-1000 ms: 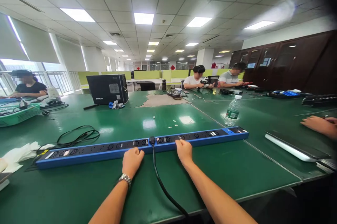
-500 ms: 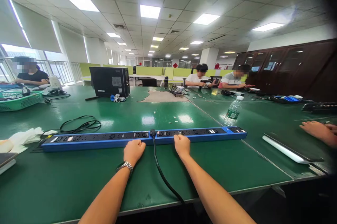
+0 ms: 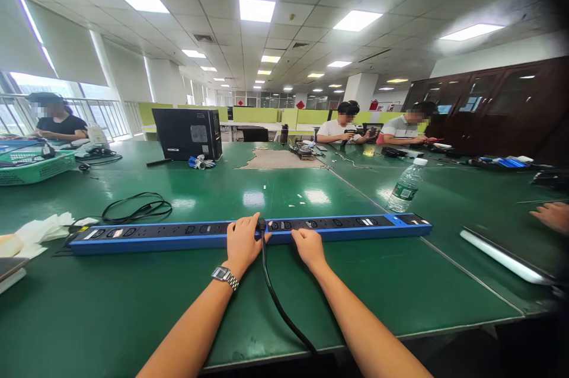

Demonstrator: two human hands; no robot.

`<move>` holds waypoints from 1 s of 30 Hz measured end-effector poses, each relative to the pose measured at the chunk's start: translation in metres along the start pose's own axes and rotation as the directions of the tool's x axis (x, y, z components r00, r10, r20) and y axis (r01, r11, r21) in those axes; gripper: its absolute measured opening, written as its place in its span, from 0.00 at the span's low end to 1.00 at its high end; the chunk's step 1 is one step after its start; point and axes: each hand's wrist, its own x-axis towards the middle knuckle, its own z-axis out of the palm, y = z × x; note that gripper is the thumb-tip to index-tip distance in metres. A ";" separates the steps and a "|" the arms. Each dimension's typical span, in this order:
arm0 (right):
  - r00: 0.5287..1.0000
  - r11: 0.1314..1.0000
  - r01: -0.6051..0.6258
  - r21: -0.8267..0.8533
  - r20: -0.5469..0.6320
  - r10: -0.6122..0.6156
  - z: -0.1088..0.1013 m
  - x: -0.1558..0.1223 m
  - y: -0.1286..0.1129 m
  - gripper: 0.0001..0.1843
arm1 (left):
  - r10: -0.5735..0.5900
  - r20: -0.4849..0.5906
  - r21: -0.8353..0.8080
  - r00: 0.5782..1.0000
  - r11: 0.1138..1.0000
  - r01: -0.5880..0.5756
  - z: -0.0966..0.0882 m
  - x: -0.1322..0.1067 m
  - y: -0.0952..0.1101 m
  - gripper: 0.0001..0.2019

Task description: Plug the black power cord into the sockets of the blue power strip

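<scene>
A long blue power strip (image 3: 178,243) with a black socket face lies across the green table. A black plug (image 3: 261,224) sits in a socket near its middle, and its thick black cable (image 3: 278,301) runs down over the table's front edge. Just left of the plug, my left hand (image 3: 243,242) is laid over the strip, gripping it across its width. Its index fingertip reaches the plug, and its thumb lies on the near side by the cable. Right of the cable, my right hand (image 3: 307,246) rests as a loose fist against the strip's front edge, its fingertips hidden.
A water bottle (image 3: 406,185) stands behind the strip's right end. Coiled black cable (image 3: 137,207) and white tissue (image 3: 47,230) lie left. Farther back are a black computer case (image 3: 186,134) and a green basket (image 3: 40,170). Another person's hand (image 3: 551,215) shows at right; others sit behind.
My left hand has gone from a fist at the strip's front edge up onto the strip beside the plug, its fingers opening over it. My right hand stays about where it was.
</scene>
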 end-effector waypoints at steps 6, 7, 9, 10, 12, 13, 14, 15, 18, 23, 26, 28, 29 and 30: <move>0.999 0.999 -0.031 0.011 0.025 0.031 0.000 0.000 0.001 0.23 | -0.122 -0.085 -0.090 0.989 0.989 0.115 0.010 0.005 0.017 0.17; 0.999 0.999 -0.034 0.014 0.031 0.034 -0.001 0.000 0.001 0.23 | -0.126 -0.085 -0.096 0.988 0.988 0.118 0.010 0.004 0.016 0.17; 0.998 0.999 -0.039 0.024 0.046 0.038 -0.001 0.000 0.002 0.23 | -0.122 -0.068 -0.108 0.990 0.988 0.115 0.009 -0.001 0.009 0.17; 0.998 0.999 -0.040 0.029 0.053 0.039 -0.002 0.000 0.002 0.23 | -0.122 -0.056 -0.116 0.991 0.987 0.115 0.008 -0.003 0.006 0.17; 0.997 0.998 -0.042 0.035 0.062 0.040 -0.002 0.000 0.002 0.23 | -0.125 -0.038 -0.136 0.991 0.984 0.119 0.007 -0.005 0.002 0.18; 0.997 0.998 -0.042 0.037 0.063 0.040 -0.002 -0.001 0.002 0.23 | -0.127 -0.033 -0.144 0.991 0.982 0.121 0.006 -0.006 0.001 0.19; 0.997 0.998 -0.042 0.038 0.061 0.039 -0.002 -0.001 0.001 0.23 | -0.133 -0.033 -0.148 0.991 0.981 0.127 0.006 -0.006 0.001 0.20; 0.998 0.998 -0.041 0.038 0.058 0.038 -0.002 -0.001 0.001 0.23 | -0.142 -0.037 -0.147 0.989 0.980 0.135 0.006 -0.006 0.002 0.20; 0.999 0.999 -0.035 0.038 0.044 0.033 -0.002 -0.001 0.001 0.23 | -0.159 -0.046 -0.131 0.986 0.980 0.152 0.007 -0.004 0.005 0.18; 0.999 0.999 -0.029 0.043 0.036 0.027 -0.002 -0.001 0.002 0.23 | -0.148 -0.041 -0.130 0.988 0.981 0.141 0.008 -0.004 0.005 0.18; 0.999 0.998 -0.029 0.048 0.038 0.027 -0.002 -0.001 0.002 0.23 | -0.152 -0.047 -0.136 0.987 0.980 0.144 0.008 -0.004 0.005 0.18; 0.999 0.998 -0.029 0.050 0.041 0.027 -0.002 -0.001 0.001 0.23 | -0.153 -0.049 -0.140 0.987 0.979 0.145 0.009 -0.004 0.005 0.18; 0.999 0.998 -0.030 0.051 0.043 0.028 -0.002 -0.001 0.001 0.23 | -0.154 -0.052 -0.141 0.987 0.979 0.145 0.009 -0.004 0.005 0.18; 0.999 0.998 -0.030 0.051 0.045 0.028 -0.002 -0.001 0.001 0.23 | -0.153 -0.054 -0.141 0.987 0.979 0.144 0.009 -0.004 0.005 0.18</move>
